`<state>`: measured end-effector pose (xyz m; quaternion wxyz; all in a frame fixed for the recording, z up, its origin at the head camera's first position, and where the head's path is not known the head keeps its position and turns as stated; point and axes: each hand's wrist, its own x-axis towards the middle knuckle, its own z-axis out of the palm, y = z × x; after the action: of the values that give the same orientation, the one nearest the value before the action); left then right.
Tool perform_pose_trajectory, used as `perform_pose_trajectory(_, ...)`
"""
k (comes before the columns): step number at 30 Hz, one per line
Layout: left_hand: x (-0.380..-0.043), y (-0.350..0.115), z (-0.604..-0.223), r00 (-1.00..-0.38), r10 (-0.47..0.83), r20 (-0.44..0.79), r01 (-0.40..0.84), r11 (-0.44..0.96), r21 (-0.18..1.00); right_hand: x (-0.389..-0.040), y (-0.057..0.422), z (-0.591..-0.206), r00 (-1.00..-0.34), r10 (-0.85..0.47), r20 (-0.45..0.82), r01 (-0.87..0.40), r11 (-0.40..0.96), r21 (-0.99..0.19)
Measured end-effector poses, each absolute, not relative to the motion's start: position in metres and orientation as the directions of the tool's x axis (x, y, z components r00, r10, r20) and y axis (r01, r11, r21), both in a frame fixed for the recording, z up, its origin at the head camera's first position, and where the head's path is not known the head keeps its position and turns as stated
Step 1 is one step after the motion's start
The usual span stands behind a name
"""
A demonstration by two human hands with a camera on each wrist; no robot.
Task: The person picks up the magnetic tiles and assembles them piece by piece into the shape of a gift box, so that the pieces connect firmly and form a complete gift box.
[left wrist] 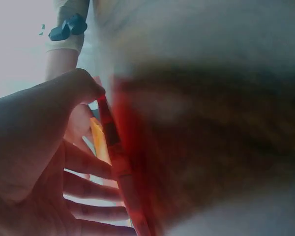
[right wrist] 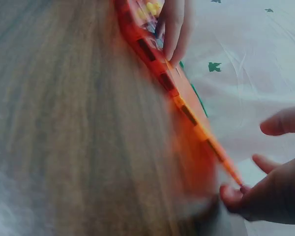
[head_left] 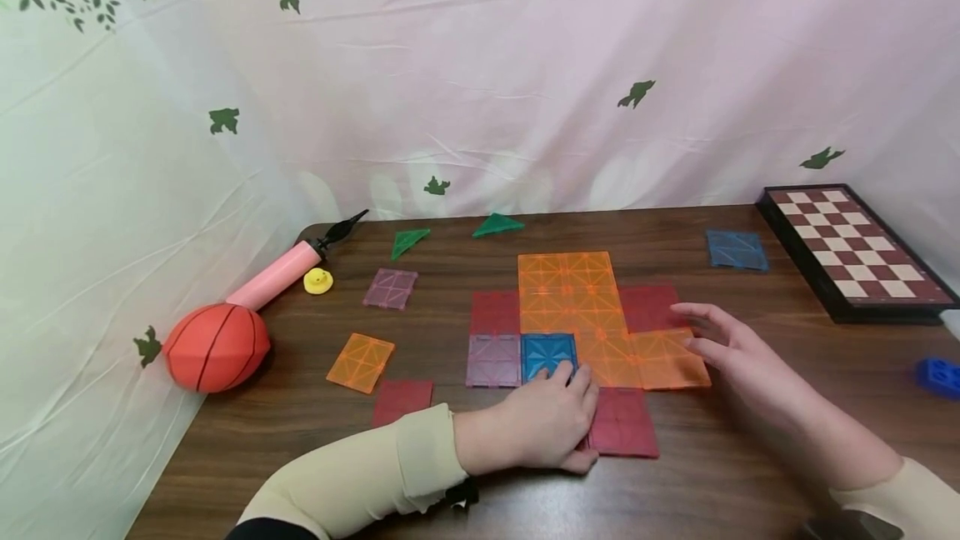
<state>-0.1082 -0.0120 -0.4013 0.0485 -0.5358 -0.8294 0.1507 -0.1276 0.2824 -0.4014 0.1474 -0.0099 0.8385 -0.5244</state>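
Joined flat magnetic tiles lie on the table in a patchwork. My left hand (head_left: 536, 419) rests over its near part, fingertips on the blue tile (head_left: 548, 350) and thumb by the near edge of a red tile (head_left: 626, 423). In the left wrist view, the fingers (left wrist: 91, 189) reach rather straight along a red tile edge (left wrist: 119, 157). My right hand (head_left: 750, 365) is at the patchwork's right side, fingers loosely bent; its thumb tip meets the end of the orange tile (head_left: 670, 359). A purple tile (head_left: 493, 360) sits left of the blue one. What lies beneath my left palm is hidden.
Loose on the left are an orange tile (head_left: 361, 362), a red tile (head_left: 402, 401), a purple tile (head_left: 391, 288) and a green triangle (head_left: 408, 242). Beyond them lie a ball (head_left: 217, 347), a pink pump (head_left: 276, 275) and a rubber duck (head_left: 318, 281). A checkerboard (head_left: 858, 248) stands at right.
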Motion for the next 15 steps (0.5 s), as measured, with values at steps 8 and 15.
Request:
perform_pose_trajectory(8, -0.115, -0.014, -0.388, -0.402, 0.897, -0.186, 0.915, 0.389, -0.105, -0.129, 0.275, -0.397, -0.992, -0.098, -0.078, 0.02, 0.494, -0.87)
perform_pose_trajectory(15, -0.122, -0.018, -0.381, -0.264, 0.964, 0.027, 0.964, 0.263, 0.025, -0.134, 0.269, -0.396, -0.99, -0.13, -0.053, 0.0, 0.383, -0.924)
